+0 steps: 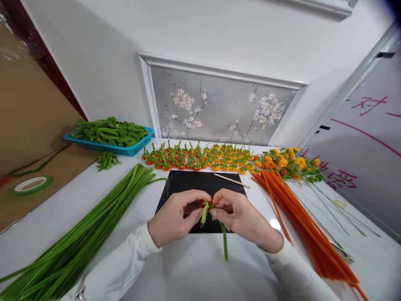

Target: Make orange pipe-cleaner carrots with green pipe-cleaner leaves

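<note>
My left hand (180, 213) and my right hand (239, 215) meet over a black mat (184, 180), fingers pinched together. Between them is a small orange pipe-cleaner pumpkin, mostly hidden by the fingers, with a green pipe-cleaner stem (204, 213) curving toward me. A longer green pipe cleaner (224, 242) hangs below my right fingers; its upper end is hidden. Just beyond the hands, a thin wooden stick (232, 180) lies across the mat's far right corner.
Green pipe cleaners (90, 225) lie left, orange ones (307, 225) right. Rows of small orange and yellow pumpkins (197, 156) stand behind the mat. A blue basket (131, 149) of green twisted pieces sits back left, tape (33, 184) far left, and yellow-orange flowers (291, 161) back right.
</note>
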The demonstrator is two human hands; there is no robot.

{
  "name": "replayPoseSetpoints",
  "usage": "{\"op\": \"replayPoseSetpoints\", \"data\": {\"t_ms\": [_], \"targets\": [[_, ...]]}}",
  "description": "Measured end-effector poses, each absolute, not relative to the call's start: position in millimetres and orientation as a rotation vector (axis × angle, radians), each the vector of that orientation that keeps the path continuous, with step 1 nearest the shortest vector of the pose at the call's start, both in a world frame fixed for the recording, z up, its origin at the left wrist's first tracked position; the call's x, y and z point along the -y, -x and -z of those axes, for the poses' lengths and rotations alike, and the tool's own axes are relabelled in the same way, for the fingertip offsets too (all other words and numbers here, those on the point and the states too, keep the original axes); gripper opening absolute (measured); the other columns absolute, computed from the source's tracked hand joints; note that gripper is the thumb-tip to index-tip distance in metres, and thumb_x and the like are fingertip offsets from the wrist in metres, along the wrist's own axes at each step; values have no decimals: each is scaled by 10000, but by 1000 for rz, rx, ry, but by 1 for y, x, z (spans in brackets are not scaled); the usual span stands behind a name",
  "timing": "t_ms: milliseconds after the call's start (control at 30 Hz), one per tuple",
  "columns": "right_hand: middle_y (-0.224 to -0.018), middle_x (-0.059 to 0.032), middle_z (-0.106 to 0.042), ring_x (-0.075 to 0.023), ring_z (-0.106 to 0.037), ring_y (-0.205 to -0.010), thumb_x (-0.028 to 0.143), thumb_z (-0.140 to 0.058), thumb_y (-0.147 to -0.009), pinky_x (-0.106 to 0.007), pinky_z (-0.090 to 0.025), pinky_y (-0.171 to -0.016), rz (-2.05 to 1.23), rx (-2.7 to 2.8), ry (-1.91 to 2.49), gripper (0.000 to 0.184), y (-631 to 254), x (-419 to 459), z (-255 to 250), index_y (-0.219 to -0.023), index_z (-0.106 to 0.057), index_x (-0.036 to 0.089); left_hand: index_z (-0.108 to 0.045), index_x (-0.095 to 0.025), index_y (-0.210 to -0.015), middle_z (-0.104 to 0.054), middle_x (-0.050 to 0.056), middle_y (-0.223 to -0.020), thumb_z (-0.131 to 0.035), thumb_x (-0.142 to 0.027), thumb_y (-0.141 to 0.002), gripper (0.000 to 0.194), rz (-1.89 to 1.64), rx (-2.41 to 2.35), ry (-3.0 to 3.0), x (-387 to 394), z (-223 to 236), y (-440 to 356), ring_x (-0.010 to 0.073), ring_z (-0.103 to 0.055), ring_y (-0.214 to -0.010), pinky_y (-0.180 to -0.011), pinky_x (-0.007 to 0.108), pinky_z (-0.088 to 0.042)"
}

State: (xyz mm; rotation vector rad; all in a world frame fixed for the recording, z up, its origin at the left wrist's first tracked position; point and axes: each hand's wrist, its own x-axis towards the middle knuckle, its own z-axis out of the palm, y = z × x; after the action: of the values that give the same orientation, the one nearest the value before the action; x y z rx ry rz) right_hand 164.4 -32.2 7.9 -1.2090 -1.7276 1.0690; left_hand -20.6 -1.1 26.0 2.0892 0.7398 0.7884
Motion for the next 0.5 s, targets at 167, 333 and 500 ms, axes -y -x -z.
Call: {"op": "replayPoseSetpoints", "data": {"t_ms": [167,333,500], "targets": [[-596,54,-540,-67,-469,-507,184,-524,-797,-159,-369,-453,-926,1787,1249,15,-164,36,-12,-797,-511,191,-635,-139,-962,-673,78,-966,-488,-159,-822,204,-819,-805,-1969,2,-25,19,173,-617,-886,-805,279,-486],[-613,57,-544,-73,-535,-474,183,-527,-787,-165,-433,-434,-1055,1684,1226,56,-157,37,-7,-837,-507,199,-631,-137,-871,-673,72,-901,-504,-214,-839,152,-937,-937,-1925,1,-14,16,169,-621,-841,-771,278,-494],[-690,42,-564,-101,-621,-542,223,-543,-790,-210,-532,-502,-1190,1513,1162,100,-151,36,-3,-885,-521,206,-618,-148,-888,-669,51,-854,-506,-232,-847,146,-970,-1002,-1919,1,-10,16,154,-619,-777,-703,252,-494]]}}
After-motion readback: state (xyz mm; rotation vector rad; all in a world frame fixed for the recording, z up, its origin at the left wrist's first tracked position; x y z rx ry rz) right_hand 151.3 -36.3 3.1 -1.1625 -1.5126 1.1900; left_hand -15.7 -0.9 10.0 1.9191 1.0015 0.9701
